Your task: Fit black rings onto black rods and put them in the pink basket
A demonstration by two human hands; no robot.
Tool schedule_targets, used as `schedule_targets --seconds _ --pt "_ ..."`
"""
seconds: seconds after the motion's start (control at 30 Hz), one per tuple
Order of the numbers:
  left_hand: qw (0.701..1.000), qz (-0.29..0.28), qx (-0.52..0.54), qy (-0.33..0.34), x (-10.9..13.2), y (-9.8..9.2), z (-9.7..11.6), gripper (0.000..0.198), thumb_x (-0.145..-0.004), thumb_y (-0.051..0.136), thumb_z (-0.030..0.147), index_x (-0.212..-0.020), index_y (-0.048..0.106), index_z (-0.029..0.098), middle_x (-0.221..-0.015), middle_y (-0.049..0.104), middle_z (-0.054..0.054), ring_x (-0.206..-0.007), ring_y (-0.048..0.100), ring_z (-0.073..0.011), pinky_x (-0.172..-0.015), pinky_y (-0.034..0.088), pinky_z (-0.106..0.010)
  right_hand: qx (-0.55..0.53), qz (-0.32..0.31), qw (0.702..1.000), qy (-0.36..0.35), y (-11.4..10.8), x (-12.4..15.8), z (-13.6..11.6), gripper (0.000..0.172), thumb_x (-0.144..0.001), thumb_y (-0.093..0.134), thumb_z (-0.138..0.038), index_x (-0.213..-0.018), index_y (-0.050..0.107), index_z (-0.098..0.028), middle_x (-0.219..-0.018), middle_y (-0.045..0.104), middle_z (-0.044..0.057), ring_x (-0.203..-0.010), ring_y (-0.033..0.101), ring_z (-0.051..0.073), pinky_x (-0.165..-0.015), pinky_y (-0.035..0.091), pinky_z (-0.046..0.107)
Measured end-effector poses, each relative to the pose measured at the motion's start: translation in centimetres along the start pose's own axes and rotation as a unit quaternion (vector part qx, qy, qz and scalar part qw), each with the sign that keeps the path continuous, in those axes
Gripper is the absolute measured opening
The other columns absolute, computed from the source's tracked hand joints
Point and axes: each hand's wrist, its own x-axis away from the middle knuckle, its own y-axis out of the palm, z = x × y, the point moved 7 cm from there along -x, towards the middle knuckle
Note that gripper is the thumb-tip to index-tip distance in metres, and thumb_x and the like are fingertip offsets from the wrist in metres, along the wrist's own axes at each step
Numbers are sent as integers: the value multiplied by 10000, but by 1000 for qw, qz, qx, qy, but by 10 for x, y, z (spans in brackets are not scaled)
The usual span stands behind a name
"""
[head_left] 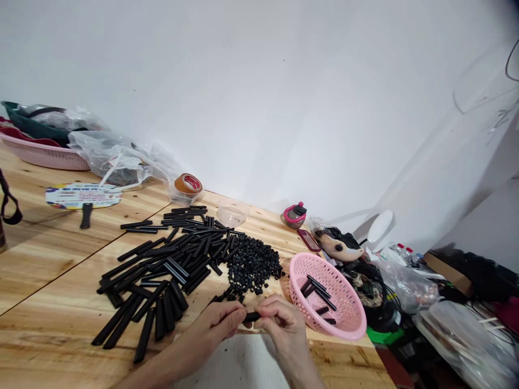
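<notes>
Pinching a short black plastic strip [251, 316] between the closed fingers of the left hand [217, 325] and right hand [280, 324], holding it over the wooden table [40, 281] near a pink plastic basket [352, 287].

A pale pink plastic basket [42, 155] sat at the far end of a wooden table [36, 270] against a white wall [259, 97], with a dark green tray [32, 121] resting on it. Transparent plastic bags [117, 159] lay slumped beside it, near a colourful hand fan [83, 195] with a black handle. A roll of brown tape [188, 183] stood in a small transparent tub, just beside a transparent plastic cup [231, 216]. Farther right were a pink-rimmed gadget [294, 215], a round white mirror [379, 227], plastic bottles [403, 251] and a cardboard box [446, 273].
</notes>
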Motion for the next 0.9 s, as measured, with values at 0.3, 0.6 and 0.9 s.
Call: schedule_targets --seconds 0.3,0.6,0.9 --pt "998 26 53 -15 -11 -17 -12 394 -893 534 544 -1077 550 196 -677 556 37 -478 416 -97 -426 254 -202 -37 48 992 106 0 -6 12 87 -691 778 -144 -730 752 -218 -724 692 2 -666 627 144 -612 473 226" --pt "993 71 91 6 -11 -22 10 406 -799 669 512 -956 646 139 -718 587 13 -635 517 -120 -597 405 -216 -71 -25 977 198 7 -4 8 182 -716 776 -318 -828 736 -180 -733 695 18 -654 635 148 -646 508 252" --pt "991 44 -121 41 9 14 35 173 -884 531 310 -806 614 179 -702 623 19 -682 543 -144 -649 403 -218 -89 14 978 190 16 14 -5 269 -677 783 -221 -946 793 -232 -819 733 29 -704 669 197 -669 550 311"
